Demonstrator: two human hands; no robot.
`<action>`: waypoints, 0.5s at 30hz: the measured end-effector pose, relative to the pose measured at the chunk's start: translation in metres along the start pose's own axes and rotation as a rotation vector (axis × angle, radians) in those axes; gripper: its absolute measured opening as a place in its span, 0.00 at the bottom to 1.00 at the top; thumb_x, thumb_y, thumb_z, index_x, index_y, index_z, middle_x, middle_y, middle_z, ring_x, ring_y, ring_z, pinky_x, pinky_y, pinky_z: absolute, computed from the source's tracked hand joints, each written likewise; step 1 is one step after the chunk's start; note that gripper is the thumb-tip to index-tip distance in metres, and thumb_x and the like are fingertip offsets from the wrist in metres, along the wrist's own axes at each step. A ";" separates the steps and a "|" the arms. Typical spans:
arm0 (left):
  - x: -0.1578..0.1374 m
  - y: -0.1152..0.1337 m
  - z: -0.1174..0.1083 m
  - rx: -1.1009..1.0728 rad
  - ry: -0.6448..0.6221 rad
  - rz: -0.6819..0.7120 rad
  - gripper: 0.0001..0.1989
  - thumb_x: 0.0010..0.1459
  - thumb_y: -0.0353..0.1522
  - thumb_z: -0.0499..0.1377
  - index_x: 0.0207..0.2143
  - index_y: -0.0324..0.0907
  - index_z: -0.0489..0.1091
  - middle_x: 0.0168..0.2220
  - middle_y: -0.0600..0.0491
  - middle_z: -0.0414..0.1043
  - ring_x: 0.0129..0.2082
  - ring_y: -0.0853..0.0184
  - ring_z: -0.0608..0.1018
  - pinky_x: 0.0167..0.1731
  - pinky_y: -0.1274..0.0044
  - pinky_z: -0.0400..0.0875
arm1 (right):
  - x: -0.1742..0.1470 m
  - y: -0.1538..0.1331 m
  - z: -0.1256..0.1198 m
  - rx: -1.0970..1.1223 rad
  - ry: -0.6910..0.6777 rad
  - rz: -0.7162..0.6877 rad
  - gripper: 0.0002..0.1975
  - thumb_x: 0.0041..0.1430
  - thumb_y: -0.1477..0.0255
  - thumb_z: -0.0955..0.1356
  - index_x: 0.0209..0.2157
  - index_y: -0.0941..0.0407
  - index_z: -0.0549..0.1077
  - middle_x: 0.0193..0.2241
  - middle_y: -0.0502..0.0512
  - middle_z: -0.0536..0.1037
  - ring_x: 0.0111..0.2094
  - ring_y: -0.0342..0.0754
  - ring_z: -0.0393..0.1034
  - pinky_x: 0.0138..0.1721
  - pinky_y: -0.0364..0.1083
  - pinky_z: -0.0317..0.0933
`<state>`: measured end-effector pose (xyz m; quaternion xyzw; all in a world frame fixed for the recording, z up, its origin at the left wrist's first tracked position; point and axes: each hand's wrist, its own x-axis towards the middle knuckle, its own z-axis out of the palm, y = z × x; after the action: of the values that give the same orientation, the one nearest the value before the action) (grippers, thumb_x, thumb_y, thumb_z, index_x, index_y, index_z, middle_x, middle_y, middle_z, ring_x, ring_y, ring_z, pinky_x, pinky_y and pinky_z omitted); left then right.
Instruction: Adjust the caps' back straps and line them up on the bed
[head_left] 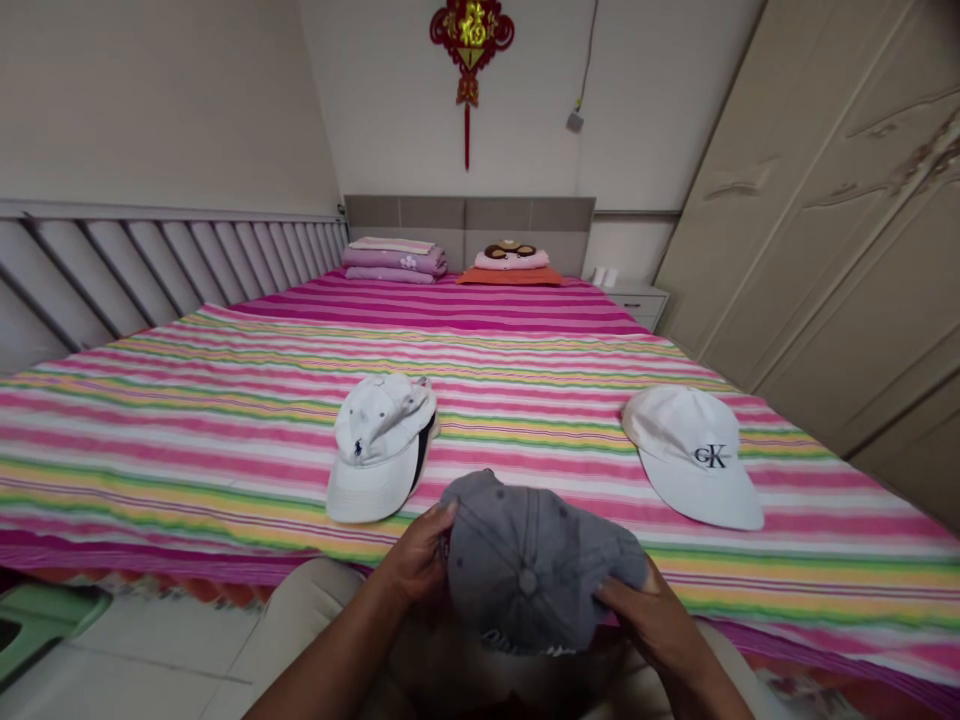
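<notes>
A grey baseball cap point(517, 560) is held above my lap at the bed's near edge, its top button facing up and white lettering on the side toward me. My left hand point(420, 555) grips its left edge, thumb on top. On the right edge, my right hand point(645, 605) pinches the fabric, thumb on top and fingers underneath. Ahead to the left, a white baseball cap point(379, 450) with a small dark emblem lies on the bed, with a dark cap edge showing beneath it. Farther right lies another white cap point(690, 455) with dark "CK"-like letters.
The striped bed sheet point(525, 375) spreads ahead. Folded purple bedding point(394, 262) and a pink and orange stack point(510, 265) sit by the headboard point(405, 215). A railing point(187, 260) runs left, a wardrobe point(817, 220) stands right, and a green stool point(49, 620) is lower left.
</notes>
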<state>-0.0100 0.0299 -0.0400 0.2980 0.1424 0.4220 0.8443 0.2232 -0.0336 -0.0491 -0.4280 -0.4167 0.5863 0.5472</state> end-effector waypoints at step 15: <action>-0.005 -0.010 0.025 0.268 0.033 -0.105 0.13 0.45 0.33 0.61 0.34 0.35 0.72 0.26 0.50 0.73 0.24 0.70 0.73 0.26 0.79 0.65 | -0.027 -0.015 -0.007 0.328 -0.044 0.125 0.10 0.40 0.67 0.71 0.28 0.53 0.72 0.20 0.49 0.70 0.21 0.42 0.63 0.24 0.40 0.56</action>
<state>0.0057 0.0120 -0.0266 0.3933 0.2268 0.3595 0.8153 0.2350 -0.0593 -0.0351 -0.3452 -0.2996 0.6885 0.5631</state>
